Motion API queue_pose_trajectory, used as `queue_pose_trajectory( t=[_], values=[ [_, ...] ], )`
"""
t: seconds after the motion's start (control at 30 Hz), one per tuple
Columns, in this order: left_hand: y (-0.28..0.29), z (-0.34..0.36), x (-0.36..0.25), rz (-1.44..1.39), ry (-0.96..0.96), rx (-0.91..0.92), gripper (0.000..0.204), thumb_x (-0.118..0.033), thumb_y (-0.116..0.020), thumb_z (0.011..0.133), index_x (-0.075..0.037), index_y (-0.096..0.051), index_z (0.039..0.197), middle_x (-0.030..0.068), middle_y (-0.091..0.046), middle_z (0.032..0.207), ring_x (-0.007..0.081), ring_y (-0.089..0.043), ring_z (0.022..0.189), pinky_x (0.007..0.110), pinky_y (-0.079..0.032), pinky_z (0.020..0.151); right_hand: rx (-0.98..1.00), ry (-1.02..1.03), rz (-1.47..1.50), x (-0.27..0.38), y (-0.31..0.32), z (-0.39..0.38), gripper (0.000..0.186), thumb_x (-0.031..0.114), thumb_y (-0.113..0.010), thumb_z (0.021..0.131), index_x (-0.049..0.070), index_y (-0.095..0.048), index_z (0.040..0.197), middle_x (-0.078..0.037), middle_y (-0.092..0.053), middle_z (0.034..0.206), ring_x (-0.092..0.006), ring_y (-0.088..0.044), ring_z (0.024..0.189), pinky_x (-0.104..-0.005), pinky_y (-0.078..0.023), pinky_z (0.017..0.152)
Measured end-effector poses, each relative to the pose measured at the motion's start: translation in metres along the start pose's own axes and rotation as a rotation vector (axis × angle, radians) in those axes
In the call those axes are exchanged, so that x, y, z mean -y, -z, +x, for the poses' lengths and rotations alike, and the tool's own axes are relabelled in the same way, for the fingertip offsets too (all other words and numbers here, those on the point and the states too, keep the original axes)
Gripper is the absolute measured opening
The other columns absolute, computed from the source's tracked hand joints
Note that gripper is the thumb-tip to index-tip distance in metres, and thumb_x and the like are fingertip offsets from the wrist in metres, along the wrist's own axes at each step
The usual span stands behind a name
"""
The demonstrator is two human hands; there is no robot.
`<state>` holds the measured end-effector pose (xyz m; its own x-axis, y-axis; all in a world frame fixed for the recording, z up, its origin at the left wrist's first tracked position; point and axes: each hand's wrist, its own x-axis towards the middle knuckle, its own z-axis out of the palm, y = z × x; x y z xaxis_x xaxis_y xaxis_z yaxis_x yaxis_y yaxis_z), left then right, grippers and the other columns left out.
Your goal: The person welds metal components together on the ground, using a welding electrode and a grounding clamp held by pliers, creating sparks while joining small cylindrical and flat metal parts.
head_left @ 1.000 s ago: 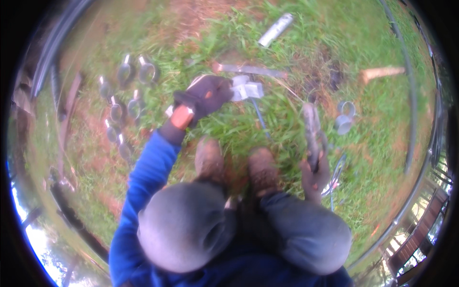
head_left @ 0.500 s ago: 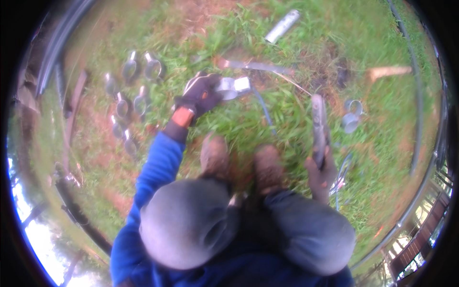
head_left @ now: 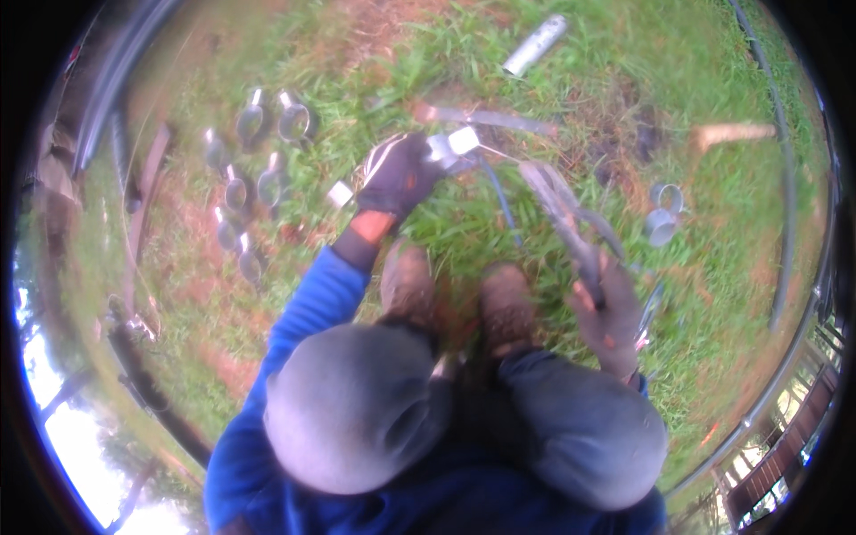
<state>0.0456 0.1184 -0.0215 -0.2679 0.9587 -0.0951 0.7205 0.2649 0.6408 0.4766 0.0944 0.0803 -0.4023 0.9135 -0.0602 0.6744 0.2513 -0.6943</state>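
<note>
Gloved in black, my left hand (head_left: 399, 176) is closed on a short grey metal ring (head_left: 453, 156). A small pale square piece (head_left: 464, 140) sits at the ring's far right end. My right hand (head_left: 610, 312), to the right of my boots, grips a long dark welding electrode holder (head_left: 562, 214). From its far end a thin rod (head_left: 499, 152) runs left, its tip close to the pale piece; whether they touch I cannot tell. Another pale square piece (head_left: 341, 193) lies in the grass just left of my left wrist.
Several metal rings with tabs (head_left: 238, 189) lie at the left. Two short ring pieces (head_left: 662, 226) rest at the right, below a wooden-looking handle (head_left: 733, 135). A metal tube (head_left: 535, 45) and a flat strip (head_left: 495, 119) lie farther off; a blue cable (head_left: 501, 205) crosses the grass.
The electrode holder has swung left, bringing its rod to the piece in my left hand. My left hand has shifted slightly right and up, and the pale square beside its wrist now shows.
</note>
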Motion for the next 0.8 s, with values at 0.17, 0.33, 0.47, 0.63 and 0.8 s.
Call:
queue_pose_trajectory(
  t=[0.17,0.33,0.47,0.63,0.8],
  values=[
    [0.007,0.000,0.005,0.022,0.090,0.027,0.028,-0.030,-0.090,0.093,-0.009,-0.087,0.111,0.0197,-0.087,0.106,0.0454,-0.083,0.095,0.055,-0.066,0.089,0.018,0.064,-0.003,-0.009,-0.007,-0.002,0.087,-0.001,-0.102,0.086,0.002,-0.068,0.166,-0.021,-0.077,0.125,-0.0413,-0.083,0.103,-0.0463,-0.067,0.087],
    [-0.002,-0.012,0.022,-0.011,-0.053,-0.083,0.051,-0.025,-0.093,0.096,-0.007,-0.086,0.143,0.0150,-0.090,0.113,0.0367,-0.088,0.107,0.045,-0.068,0.095,0.020,0.044,0.042,-0.014,-0.014,-0.004,0.083,0.002,-0.101,0.089,0.003,-0.068,0.166,-0.021,-0.077,0.124,-0.0427,-0.082,0.101,-0.0473,-0.067,0.085],
    [-0.010,-0.019,0.036,-0.133,-0.159,-0.184,0.047,-0.025,-0.097,0.095,-0.009,-0.088,0.138,0.0132,-0.090,0.115,0.0355,-0.087,0.103,0.044,-0.068,0.093,0.022,0.037,0.044,-0.014,-0.015,-0.005,0.080,0.003,-0.099,0.091,0.003,-0.069,0.165,-0.021,-0.077,0.123,-0.0423,-0.082,0.099,-0.0474,-0.067,0.084],
    [-0.011,-0.023,0.036,-0.018,-0.260,-0.254,0.043,-0.025,-0.098,0.093,-0.008,-0.088,0.131,0.0132,-0.087,0.110,0.0345,-0.083,0.097,0.044,-0.066,0.089,0.025,0.038,0.029,-0.015,-0.015,-0.007,0.080,0.003,-0.100,0.091,0.003,-0.069,0.165,-0.021,-0.076,0.122,-0.0418,-0.081,0.098,-0.0475,-0.067,0.083],
    [-0.005,-0.022,0.025,-0.054,-0.226,-0.202,0.041,-0.026,-0.097,0.093,-0.006,-0.087,0.128,0.0137,-0.086,0.107,0.0348,-0.083,0.096,0.045,-0.065,0.088,0.028,0.045,0.029,-0.020,-0.018,-0.008,0.081,0.005,-0.101,0.090,0.003,-0.069,0.165,-0.020,-0.076,0.121,-0.0419,-0.081,0.096,-0.0479,-0.067,0.082]
  ],
)
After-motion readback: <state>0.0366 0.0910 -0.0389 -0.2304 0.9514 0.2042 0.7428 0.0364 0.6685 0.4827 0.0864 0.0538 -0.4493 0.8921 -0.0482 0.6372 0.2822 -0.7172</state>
